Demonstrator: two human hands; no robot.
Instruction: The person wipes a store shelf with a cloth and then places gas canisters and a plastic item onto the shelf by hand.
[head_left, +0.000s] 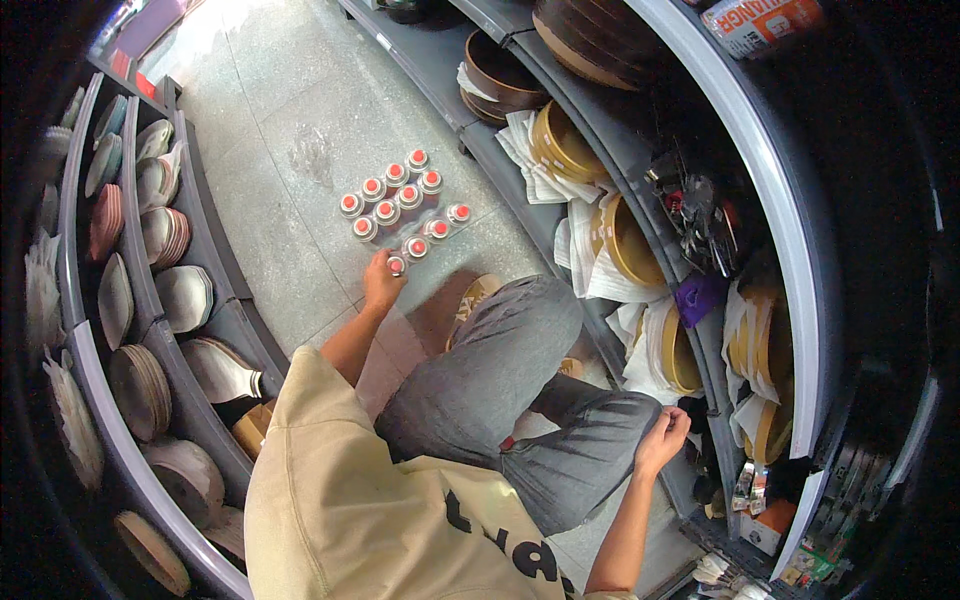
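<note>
Several metal canisters with red caps (386, 211) stand upright on the floor, grouped in rows. Clear plastic seems to lie among them. My left hand (382, 283) has its fingers around the nearest canister (397, 265), at the end of the row closest to me. That canister is upright beside another red-capped canister (415, 247); whether its base touches the floor is hidden. My right hand (661, 436) rests on my bent knee in grey jeans (600, 420), fingers curled together, with nothing visible in it.
Left, a grey shelf unit (154, 319) holds stacked plates (140, 391) and bowls (184, 298). Right, another shelf edge (750, 135) runs past yellow pots (634, 240) with white wrapping, brown pots (502, 71) and a purple item (697, 298). Grey floor tiles (292, 157) extend ahead.
</note>
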